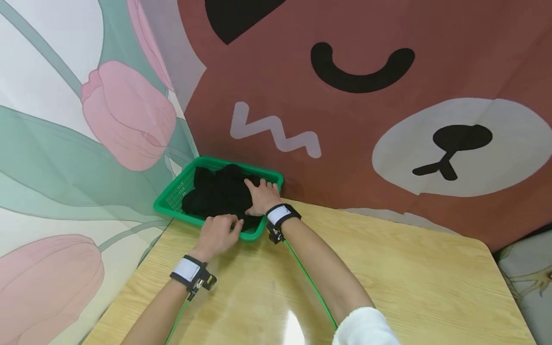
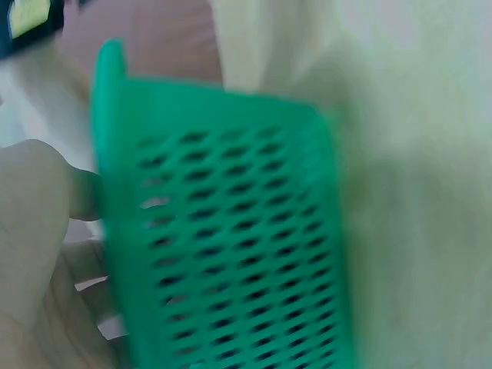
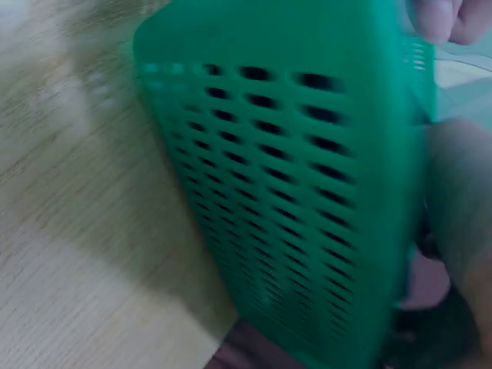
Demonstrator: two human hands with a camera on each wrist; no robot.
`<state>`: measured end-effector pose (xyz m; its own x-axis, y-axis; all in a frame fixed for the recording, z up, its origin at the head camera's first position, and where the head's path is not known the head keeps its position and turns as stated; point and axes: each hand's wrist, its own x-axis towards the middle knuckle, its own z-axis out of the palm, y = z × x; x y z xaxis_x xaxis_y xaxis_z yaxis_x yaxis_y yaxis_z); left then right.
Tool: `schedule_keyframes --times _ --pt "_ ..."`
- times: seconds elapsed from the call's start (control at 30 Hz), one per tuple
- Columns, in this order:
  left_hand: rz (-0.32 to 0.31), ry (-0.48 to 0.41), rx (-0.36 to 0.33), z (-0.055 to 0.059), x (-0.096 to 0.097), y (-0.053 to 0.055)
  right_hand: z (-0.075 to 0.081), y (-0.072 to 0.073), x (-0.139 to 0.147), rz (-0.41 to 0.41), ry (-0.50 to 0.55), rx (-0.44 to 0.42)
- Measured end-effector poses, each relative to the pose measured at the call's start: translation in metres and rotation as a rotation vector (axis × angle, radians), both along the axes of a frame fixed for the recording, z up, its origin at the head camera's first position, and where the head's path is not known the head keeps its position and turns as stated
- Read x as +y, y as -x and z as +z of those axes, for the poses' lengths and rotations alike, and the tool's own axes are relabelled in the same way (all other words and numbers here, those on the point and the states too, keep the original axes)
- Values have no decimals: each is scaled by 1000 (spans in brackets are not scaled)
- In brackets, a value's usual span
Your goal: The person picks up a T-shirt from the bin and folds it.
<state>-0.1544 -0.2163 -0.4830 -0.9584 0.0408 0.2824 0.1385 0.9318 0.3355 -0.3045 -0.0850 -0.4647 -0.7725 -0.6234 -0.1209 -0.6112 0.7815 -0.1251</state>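
Observation:
A green plastic basket (image 1: 181,215) with slotted walls stands at the table's far left corner, holding a heap of black cloth (image 1: 220,194). Over its front rim reaches my left hand (image 1: 217,234), fingers loosely bent at the cloth's near edge. My right hand (image 1: 263,197) lies over the right end, thumb and fingers spread on the cloth. In the left wrist view the slotted basket wall (image 2: 231,192) partly hides the left fingers. The right wrist view shows the basket side (image 3: 269,184), with right-hand fingertips mostly hidden.
The basket rests on a pale wood table (image 1: 388,268). Close behind it hangs a brown bear-print cloth (image 1: 345,143), and a tulip-print cloth (image 1: 129,115) hangs on the left. A green cable (image 1: 310,278) trails from the right wristband.

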Motion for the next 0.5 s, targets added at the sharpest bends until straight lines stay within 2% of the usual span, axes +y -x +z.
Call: schedule_keyframes --times 0.07,0.13,0.2,0.27,0.33,0.5 --pt "3 8 22 -10 9 -5 -12 -3 -1 -5 -51 27" --pt "13 25 50 -17 14 -7 -20 -5 1 -2 -42 22" --pt "14 32 79 -22 18 -8 -19 -6 3 1 35 -8" --pt "8 42 113 -25 17 -7 -10 -5 6 0 188 -68" --pt "7 47 150 -26 16 -5 8 -3 13 -4 379 -150" --pt "32 51 188 -23 3 -3 78 2 38 30 870 -305"
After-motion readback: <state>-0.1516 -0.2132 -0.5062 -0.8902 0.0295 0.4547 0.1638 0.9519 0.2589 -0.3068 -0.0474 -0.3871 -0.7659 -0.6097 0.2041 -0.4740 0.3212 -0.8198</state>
